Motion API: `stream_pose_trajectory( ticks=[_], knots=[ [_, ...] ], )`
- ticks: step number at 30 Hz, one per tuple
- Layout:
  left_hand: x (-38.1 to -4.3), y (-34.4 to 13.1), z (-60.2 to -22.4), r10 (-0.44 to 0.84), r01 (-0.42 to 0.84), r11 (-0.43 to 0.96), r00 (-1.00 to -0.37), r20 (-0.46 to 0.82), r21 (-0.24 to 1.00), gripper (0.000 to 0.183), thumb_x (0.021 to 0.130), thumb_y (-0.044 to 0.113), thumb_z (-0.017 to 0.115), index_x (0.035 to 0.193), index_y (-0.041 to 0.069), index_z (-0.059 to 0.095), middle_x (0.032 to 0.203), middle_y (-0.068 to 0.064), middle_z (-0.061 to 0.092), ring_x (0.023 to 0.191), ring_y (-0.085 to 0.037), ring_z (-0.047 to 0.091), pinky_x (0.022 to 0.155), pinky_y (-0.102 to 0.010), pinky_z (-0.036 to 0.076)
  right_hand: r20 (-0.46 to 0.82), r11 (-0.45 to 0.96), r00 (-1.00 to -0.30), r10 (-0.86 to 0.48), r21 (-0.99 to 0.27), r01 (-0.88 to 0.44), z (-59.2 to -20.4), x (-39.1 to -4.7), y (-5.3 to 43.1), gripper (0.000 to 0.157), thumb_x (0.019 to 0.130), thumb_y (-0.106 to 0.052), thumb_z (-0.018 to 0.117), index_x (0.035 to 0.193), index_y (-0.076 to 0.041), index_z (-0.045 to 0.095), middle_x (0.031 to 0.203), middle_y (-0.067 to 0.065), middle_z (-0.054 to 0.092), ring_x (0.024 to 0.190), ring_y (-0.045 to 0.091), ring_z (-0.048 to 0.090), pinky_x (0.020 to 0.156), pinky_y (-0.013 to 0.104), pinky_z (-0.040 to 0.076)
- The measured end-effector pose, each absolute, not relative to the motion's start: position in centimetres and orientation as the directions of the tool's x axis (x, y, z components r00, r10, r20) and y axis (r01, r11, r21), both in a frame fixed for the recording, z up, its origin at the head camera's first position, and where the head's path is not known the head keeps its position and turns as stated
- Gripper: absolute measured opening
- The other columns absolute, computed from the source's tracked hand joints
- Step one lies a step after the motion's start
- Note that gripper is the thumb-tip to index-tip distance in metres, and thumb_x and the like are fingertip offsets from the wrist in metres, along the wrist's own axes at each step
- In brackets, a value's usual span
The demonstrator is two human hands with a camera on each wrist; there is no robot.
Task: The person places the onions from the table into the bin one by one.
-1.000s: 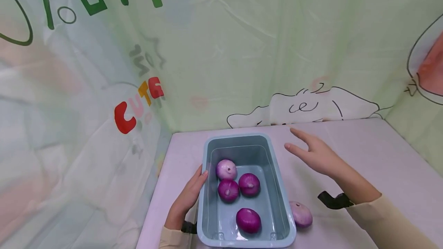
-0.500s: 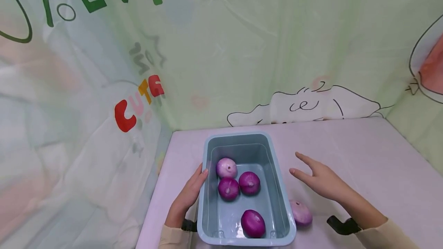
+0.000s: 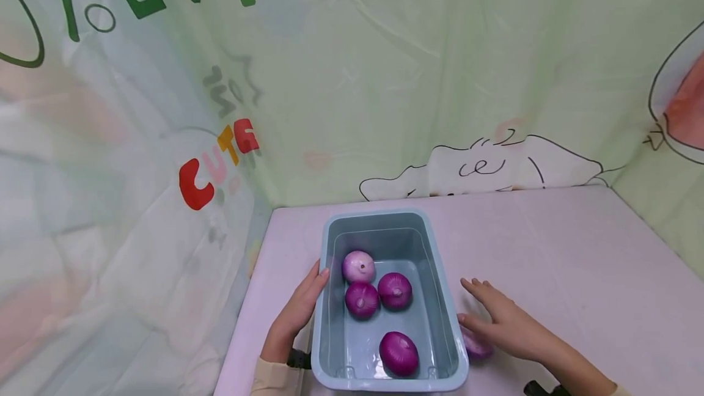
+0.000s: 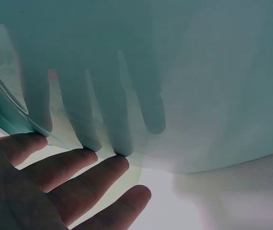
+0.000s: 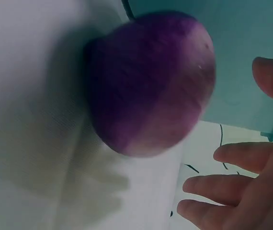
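A blue-grey plastic tub (image 3: 389,384) stands on the table. Inside it lie several purple onions: a paler one (image 3: 359,267) at the back left, two darker ones touching near the middle, and a separate one (image 3: 398,353) towards the front. My left hand (image 3: 299,304) rests its straight fingertips against the tub's left wall, as the left wrist view also shows. Another onion (image 5: 151,86) lies on the table beside the tub's right wall. Over it hovers my right hand (image 3: 508,322), fingers and thumb spread, partly hiding it in the head view; the right wrist view shows a gap between them.
The table (image 3: 583,274) has a pale pinkish cover and stretches off to the right. Printed curtains (image 3: 352,96) hang along its back and left sides, close to the tub's left.
My right hand has come down and towards me, from beyond the loose onion to above it. The front onion in the tub has rolled slightly. My left hand stays put.
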State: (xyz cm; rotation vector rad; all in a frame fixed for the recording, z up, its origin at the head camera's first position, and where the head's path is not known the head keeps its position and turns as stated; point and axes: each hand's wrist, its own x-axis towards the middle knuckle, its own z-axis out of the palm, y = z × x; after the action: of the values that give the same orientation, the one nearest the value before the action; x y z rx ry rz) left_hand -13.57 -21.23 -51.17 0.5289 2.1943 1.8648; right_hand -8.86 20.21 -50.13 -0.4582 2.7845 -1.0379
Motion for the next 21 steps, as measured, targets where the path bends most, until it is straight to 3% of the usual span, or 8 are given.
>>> stream_pose_trajectory(
  ticks=[7, 15, 21],
  knots=[
    [-13.5, -21.2, -51.0, 0.408, 0.133, 0.128, -0.91, 0.07, 0.983, 0.06, 0.114, 0.038, 0.032, 0.168, 0.019, 0.014, 0.169, -0.018, 0.02, 0.143, -0.049, 0.034, 0.102, -0.069, 0.039, 0.004, 0.772, -0.942, -0.336, -0.571, -0.278, -52.1, -7.4, 19.8, 0.083, 0.09, -0.053, 0.075, 0.15, 0.0, 0.052, 0.149, 0.035, 0.045, 0.138, 0.062, 0.033, 0.087, 0.092, 0.023],
    [-13.5, -21.1, -51.3, 0.409, 0.137, 0.129, -0.91, 0.073, 0.982, 0.06, 0.114, 0.036, 0.031, 0.168, 0.017, 0.014, 0.168, -0.02, 0.02, 0.142, -0.051, 0.035, 0.101, -0.07, 0.04, -0.01, 0.832, -0.957, -0.289, -0.497, -0.246, -53.0, -6.1, 19.1, 0.087, 0.086, -0.061, 0.075, 0.151, -0.008, 0.054, 0.15, 0.033, 0.046, 0.138, 0.06, 0.035, 0.089, 0.091, 0.023],
    [-13.4, -21.1, -51.0, 0.403, 0.142, 0.116, -0.911, 0.084, 0.983, 0.06, 0.114, 0.036, 0.032, 0.168, 0.019, 0.014, 0.168, -0.019, 0.022, 0.14, -0.052, 0.037, 0.1, -0.07, 0.041, 0.053, 0.863, -0.968, -0.245, -0.443, -0.242, -52.8, -6.0, 18.9, 0.069, 0.092, -0.056, 0.073, 0.143, -0.01, 0.064, 0.145, 0.032, 0.052, 0.135, 0.06, 0.04, 0.09, 0.088, 0.028]
  ],
)
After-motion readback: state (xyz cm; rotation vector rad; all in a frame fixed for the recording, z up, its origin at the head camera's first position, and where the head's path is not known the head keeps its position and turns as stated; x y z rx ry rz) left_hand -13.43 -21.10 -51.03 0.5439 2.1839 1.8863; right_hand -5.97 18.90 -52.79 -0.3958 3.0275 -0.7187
